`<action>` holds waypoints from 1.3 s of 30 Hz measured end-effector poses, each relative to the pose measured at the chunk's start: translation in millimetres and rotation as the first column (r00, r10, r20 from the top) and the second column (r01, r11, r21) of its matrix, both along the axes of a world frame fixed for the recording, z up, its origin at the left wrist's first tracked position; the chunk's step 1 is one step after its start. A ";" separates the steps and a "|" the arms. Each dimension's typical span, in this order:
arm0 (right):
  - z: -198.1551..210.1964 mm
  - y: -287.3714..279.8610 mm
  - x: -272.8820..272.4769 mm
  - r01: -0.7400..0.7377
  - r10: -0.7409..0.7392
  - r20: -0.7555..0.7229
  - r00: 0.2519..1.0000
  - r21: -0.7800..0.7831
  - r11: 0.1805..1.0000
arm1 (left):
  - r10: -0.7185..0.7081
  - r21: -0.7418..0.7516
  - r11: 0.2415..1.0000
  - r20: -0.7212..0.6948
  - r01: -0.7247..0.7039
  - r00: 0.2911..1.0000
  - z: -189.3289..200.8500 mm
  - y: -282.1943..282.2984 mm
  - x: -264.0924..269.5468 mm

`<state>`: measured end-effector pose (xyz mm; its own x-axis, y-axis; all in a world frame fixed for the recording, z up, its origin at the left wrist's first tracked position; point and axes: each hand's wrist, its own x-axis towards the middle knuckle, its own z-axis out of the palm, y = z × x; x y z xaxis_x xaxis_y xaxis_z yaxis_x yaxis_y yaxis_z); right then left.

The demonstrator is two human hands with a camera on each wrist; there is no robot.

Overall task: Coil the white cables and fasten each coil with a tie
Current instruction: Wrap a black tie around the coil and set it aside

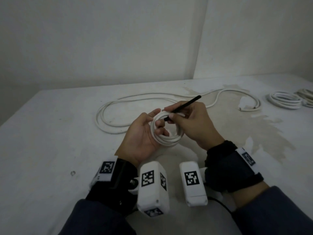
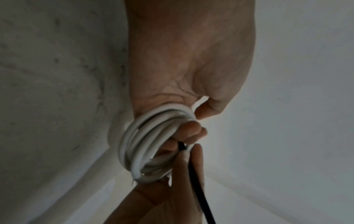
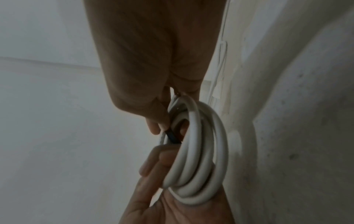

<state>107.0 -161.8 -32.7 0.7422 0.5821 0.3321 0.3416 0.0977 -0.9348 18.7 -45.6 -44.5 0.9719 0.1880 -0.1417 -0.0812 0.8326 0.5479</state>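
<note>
My left hand [image 1: 142, 138] held the coiled white cable [image 1: 166, 133] above the table [image 1: 50, 141], its fingers curled through the middle of the loops and its thumb against their outer edge. My right hand [image 1: 191, 122] pinched the black tie [image 1: 183, 106] between thumb and fingertips near its lower end, right at the top of the coil, so the two hands nearly met there. The tie's lower tip sat inside the ring, just beside my left fingertips, while its long free end slanted up and away to the right, clear of the cable.

Behind my hands a loose white cable [image 1: 135, 99] lay sprawled across the table in long loops, its far end trailing off to the right. Near the right edge sat a finished coil [image 1: 284, 100], with another bundle just beyond it, too cut off to make out. A wide stain [image 1: 264, 131] marked the tabletop on the right side.

The head view hid the tie's tip behind my right fingers. The left wrist camera showed the tie [image 2: 197, 181] running down along my right hand [image 2: 172, 200] with its tip tucked between my left fingers. The right wrist camera showed the coil [image 3: 199, 159] edge-on, several turns stacked side by side, and the tie's dark end [image 3: 172, 136] pressed against them.
</note>
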 end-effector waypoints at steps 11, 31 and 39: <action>1.8 0.3 -5.3 -0.065 0.076 0.137 0.988 -0.082 0.995 | 0.187 0.396 0.910 -0.136 -0.120 0.973 -3.9 -5.2 4.4; 16.5 0.8 -17.8 -0.133 0.142 -0.039 0.989 0.176 0.975 | 0.486 0.634 0.693 -0.060 -0.343 0.872 3.8 -18.7 1.1; 24.5 -2.7 -22.1 -0.074 0.096 -0.111 0.989 0.194 0.978 | 0.528 0.739 0.565 0.018 -0.367 0.849 4.7 -21.7 0.5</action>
